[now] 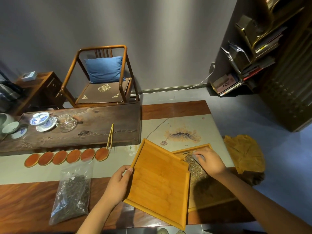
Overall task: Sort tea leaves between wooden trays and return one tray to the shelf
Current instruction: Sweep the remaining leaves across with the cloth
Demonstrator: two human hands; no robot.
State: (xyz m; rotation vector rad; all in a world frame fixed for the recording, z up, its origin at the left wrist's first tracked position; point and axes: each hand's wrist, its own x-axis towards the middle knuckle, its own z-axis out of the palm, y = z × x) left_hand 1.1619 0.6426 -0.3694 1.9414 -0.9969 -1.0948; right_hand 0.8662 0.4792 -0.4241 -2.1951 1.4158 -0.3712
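Left hand (118,184) grips the empty tray (160,181); right hand (209,162), fingers curled, rakes leaves (195,169). Best sweep gently, tray steady.

body: two bare forearms | hands (209,161): no gloves, rings | sleeves: none visible

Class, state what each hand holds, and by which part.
Left hand grips the empty tray by its left rim. Right hand rests on tea leaves; any grip cannot be told.
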